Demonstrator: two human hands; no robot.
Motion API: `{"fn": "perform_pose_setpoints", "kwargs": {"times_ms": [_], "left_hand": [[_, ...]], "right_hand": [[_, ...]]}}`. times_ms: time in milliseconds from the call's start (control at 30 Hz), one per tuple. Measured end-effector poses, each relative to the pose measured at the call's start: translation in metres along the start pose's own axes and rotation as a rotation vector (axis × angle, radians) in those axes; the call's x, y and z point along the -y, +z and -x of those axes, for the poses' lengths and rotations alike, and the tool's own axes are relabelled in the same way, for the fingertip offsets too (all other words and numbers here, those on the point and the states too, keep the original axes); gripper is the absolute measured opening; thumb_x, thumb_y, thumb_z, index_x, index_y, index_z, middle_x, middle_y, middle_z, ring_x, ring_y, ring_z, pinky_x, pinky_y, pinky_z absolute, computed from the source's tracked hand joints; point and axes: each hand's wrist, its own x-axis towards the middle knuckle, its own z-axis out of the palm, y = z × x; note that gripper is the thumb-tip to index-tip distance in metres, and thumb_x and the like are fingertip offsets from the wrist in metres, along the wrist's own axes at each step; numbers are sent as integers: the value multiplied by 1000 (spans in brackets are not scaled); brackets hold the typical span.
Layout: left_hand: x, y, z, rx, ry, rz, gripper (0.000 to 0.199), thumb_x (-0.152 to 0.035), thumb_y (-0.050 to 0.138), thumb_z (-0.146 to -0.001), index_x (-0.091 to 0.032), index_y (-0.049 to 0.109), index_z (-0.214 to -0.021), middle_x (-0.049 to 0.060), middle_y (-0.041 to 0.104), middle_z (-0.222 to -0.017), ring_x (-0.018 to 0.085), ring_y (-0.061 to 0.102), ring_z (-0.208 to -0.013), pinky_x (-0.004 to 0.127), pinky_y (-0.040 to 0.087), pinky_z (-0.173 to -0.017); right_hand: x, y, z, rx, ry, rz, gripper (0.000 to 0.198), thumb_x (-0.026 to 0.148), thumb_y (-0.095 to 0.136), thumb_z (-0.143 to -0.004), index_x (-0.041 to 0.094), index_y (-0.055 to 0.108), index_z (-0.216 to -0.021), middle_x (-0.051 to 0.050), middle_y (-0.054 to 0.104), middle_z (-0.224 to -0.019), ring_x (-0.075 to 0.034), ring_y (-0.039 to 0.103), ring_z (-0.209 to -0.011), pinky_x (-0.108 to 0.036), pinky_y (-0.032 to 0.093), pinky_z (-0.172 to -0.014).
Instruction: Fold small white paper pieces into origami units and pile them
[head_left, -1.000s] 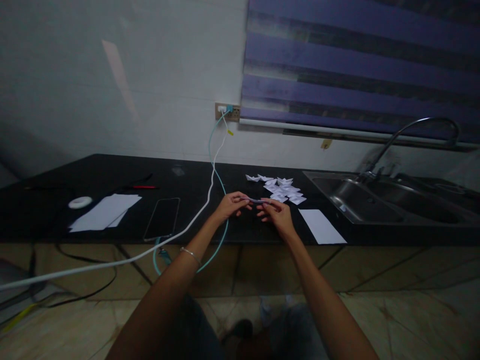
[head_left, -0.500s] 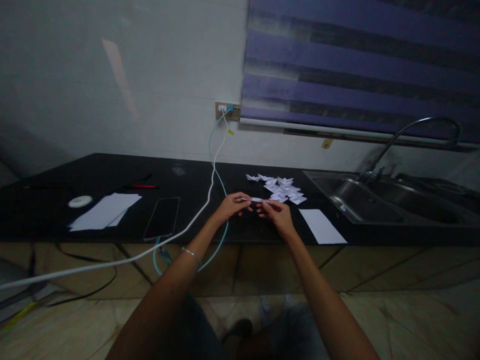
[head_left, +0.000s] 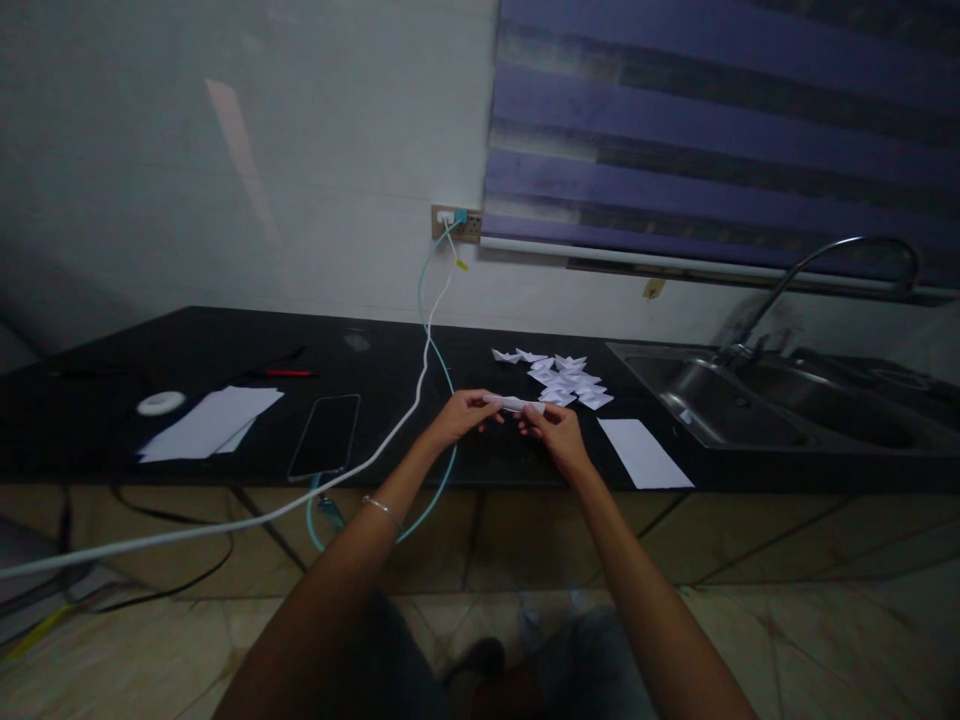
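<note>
Between my two hands a small folded white paper boat [head_left: 513, 403] is held up above the black counter, one end in each hand. My left hand [head_left: 466, 414] pinches its left end between thumb and fingers. Its right end is gripped by my right hand [head_left: 556, 428], the thumb on the near side. The fingers partly hide both ends. Just behind my right hand, several finished paper boats [head_left: 566, 378] lie in a cluster. A white sheet of paper [head_left: 645, 453] lies flat to the right of my right hand.
Left on the counter [head_left: 405, 460] are a stack of white paper [head_left: 214, 422], a white round object [head_left: 160, 403], a red pen [head_left: 289, 373] and a phone [head_left: 325, 436]. A white cable [head_left: 382, 448] crosses from the wall socket [head_left: 469, 224]. A steel sink [head_left: 720, 400] is at right.
The paper in my hands has tilted and shows more of its side now. Both hands have shifted only slightly, keeping their hold. Everything else stays in place.
</note>
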Motion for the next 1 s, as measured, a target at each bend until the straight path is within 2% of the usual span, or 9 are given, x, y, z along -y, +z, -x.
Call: {"fn": "perform_pose_setpoints", "kwargs": {"times_ms": [133,300,500,600,800,1000], "left_hand": [[2,2,-1,19,-32,28,42,-44,61,-82,-7,66,-101,12,72,-80,11,60,-54,19,43,-48],[-1,2,0,26,-4,41,41,-44,61,-82,-7,66,-100,13,72,-83,17,68,-70,20,47,-51],[1,2,0,26,-8,105,43,-47,63,-80,-9,61,-100,16,69,-102,22,70,-82,19,47,-50],[2,2,0,27,2,102,44,-48,63,-79,-8,62,-97,17,70,-99,24,70,-86,20,49,-51],[3,2,0,31,16,85,41,-46,60,-82,-7,62,-95,18,71,-94,23,70,-82,20,49,-48],[5,3,-1,9,0,73,44,-48,57,-84,-9,57,-105,16,70,-95,20,70,-78,18,48,-47]], "right_hand": [[2,1,1,-40,-14,28,40,51,68,-73,14,72,-86,-8,72,-79,-16,62,-61,-28,52,-59],[3,0,2,-44,-32,39,39,51,67,-74,13,72,-82,-8,72,-77,-14,60,-58,-26,48,-55],[5,0,3,-53,-36,41,39,50,68,-73,14,73,-87,-8,72,-80,-15,61,-62,-26,49,-57],[2,0,1,-68,-17,8,40,50,69,-71,14,73,-86,-8,72,-81,-16,63,-65,-27,51,-59],[-5,-3,-2,-87,18,-13,40,51,70,-71,13,72,-82,-6,68,-70,-15,62,-62,-26,52,-57],[-4,-3,-1,-27,-4,10,41,51,68,-72,12,72,-84,-10,71,-79,-15,61,-60,-27,50,-55]]}}
